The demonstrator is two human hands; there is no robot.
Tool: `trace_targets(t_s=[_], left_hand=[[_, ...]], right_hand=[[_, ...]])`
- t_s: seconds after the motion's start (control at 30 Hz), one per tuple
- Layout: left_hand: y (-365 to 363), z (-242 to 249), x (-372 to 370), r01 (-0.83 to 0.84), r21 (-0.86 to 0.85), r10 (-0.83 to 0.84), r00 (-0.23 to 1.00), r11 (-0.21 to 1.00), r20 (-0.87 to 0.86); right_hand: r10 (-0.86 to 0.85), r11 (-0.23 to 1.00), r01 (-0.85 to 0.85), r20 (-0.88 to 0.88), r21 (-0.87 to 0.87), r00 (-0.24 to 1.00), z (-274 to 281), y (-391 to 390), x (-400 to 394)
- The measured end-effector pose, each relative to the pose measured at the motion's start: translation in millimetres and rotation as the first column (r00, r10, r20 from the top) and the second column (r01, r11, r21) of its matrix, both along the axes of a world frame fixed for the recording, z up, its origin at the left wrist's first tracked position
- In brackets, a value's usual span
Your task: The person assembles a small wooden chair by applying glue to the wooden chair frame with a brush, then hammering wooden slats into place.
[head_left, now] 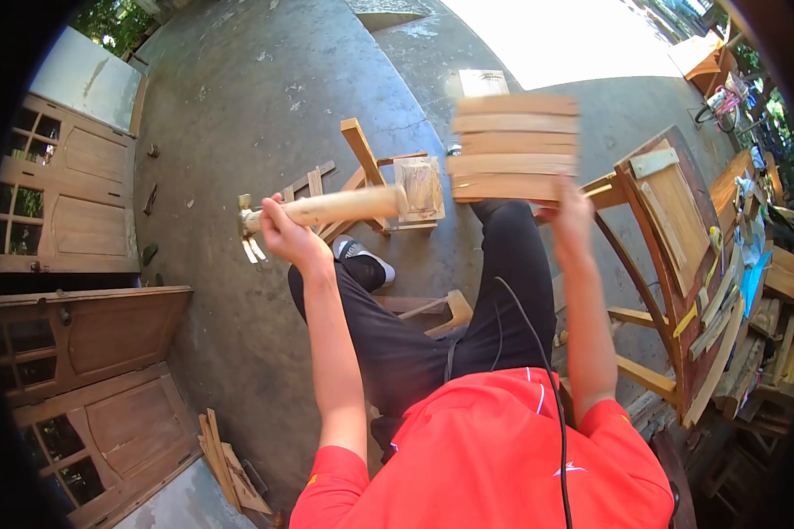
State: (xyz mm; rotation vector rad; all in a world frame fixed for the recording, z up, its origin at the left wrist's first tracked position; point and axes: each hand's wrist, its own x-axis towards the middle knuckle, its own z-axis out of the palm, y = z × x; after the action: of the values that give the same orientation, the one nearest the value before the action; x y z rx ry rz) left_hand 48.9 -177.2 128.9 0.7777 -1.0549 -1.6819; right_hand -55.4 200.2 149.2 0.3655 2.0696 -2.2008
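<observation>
My left hand (295, 236) is closed around a claw hammer (353, 206) close to its metal head. The thick wooden handle points to the right, its end smeared by motion. In my right hand (572, 220) is a slatted wooden panel (516, 145), held by its lower right corner. Several strips run side by side across the panel, and it too is blurred. The panel is raised in front of my right knee and hides part of the floor behind it. A gap separates the hammer from the panel.
On the floor ahead lies a wooden frame (362, 163) beside a small wooden block (421, 187). A wooden table (670, 256) bearing wood strips stands at right, near piled scrap wood (763, 326). Panelled doors (88, 189) line the left. A black cable (551, 370) crosses my lap.
</observation>
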Motion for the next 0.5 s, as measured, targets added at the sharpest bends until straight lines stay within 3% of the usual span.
trace_targets(t_s=[0.1, 0.23, 0.37, 0.43, 0.5], left_hand=[[-28.2, -1.3, -32.8, -0.089, -0.004, 0.089, 0.995, 0.996, 0.034], [-52.9, -25.8, -66.0, -0.241, 0.002, 0.240, 0.966, 0.970, 0.097], [-60.9, -81.7, -69.8, -0.350, -0.099, 0.364, 0.906, 0.931, 0.217], [-62.2, -95.0, -65.4, -0.307, -0.135, 0.335, 0.886, 0.942, 0.320], [-66.7, -98.1, -61.0, -0.313, -0.067, 0.318, 0.894, 0.947, 0.317]], right_hand=[[0.222, 0.961, -0.174, 0.222, -0.215, 0.950, -80.0, -68.1, -36.5], [0.326, 0.928, -0.202, 0.419, -0.314, 0.848, -196.6, -130.5, -71.5], [0.339, 0.918, -0.175, 0.477, -0.356, 0.811, -250.9, -161.5, -62.0], [0.359, 0.914, -0.187, 0.505, -0.360, 0.785, -263.4, -160.3, -61.8], [0.406, 0.891, -0.213, 0.495, -0.401, 0.768, -276.3, -151.4, -60.9]])
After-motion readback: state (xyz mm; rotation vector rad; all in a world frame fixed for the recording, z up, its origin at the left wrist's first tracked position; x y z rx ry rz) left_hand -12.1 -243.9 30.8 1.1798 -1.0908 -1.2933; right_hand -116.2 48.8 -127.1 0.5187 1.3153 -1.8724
